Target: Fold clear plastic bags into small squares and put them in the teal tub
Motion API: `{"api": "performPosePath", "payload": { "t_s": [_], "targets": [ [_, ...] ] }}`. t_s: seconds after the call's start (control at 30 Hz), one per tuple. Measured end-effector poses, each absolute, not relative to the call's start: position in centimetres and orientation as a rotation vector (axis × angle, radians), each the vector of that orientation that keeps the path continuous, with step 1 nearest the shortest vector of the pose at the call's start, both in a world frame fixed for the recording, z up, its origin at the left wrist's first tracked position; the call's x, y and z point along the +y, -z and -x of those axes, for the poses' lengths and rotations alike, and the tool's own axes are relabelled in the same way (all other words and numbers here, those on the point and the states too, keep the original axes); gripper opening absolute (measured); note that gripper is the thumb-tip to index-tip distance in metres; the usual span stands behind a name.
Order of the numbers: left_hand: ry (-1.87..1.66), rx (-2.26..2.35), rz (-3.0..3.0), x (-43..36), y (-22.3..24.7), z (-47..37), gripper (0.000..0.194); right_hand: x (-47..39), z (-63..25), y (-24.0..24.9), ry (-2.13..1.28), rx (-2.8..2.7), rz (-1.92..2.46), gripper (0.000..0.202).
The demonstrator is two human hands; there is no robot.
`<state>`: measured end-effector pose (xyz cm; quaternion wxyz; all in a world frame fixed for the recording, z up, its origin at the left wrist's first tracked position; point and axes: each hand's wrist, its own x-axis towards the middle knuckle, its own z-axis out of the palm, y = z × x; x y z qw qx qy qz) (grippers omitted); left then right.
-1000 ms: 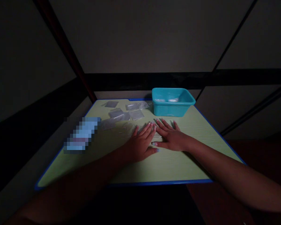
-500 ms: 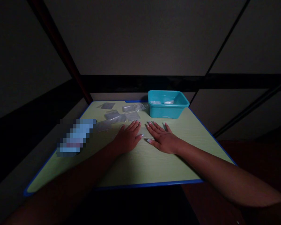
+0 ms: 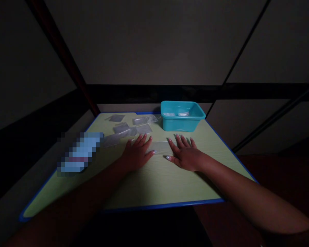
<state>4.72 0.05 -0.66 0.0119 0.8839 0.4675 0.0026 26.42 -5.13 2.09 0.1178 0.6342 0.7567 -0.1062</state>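
Note:
A clear, flat plastic piece (image 3: pixel 161 147) lies on the light green table (image 3: pixel 159 185) between my two hands. My left hand (image 3: pixel 137 153) rests palm down on its left end, fingers spread. Over its right end lies my right hand (image 3: pixel 184 153), also palm down with the fingers apart. Neither hand grips anything. Several clear plastic packets (image 3: pixel 121 129) are scattered beyond and to the left of my left hand, some overlapping.
A turquoise basket (image 3: pixel 180 124) with some clear packets inside stands at the back right of the table. On the left lies a pixelated, phone-like object (image 3: pixel 83 151). The table has a blue edge, and a panelled wall rises behind it.
My hands have moved apart, the right one to the right, and more of the clear plastic piece shows between them. The view has shifted slightly.

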Motion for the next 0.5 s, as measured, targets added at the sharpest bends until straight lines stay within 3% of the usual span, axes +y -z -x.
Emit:
{"api": "performPosePath", "payload": {
  "t_s": [0.17, 0.33, 0.5],
  "targets": [
    [-0.041, 1.517, -2.765, -0.1, 0.7, -4.8, 0.059, -5.0, -26.8, -2.4, 0.292, 2.194, -1.893, 0.081],
    [-0.287, 1.504, -2.829, -0.2, 0.7, -5.2, 0.052, -4.7, -25.9, -2.1, 0.127, 2.442, -1.991, 0.078],
    [-0.317, 1.416, -2.828, 0.2, 1.0, -5.6, 0.052, -4.5, -24.4, -1.1, 0.193, 2.713, -1.769, 0.073]
  ]
}}
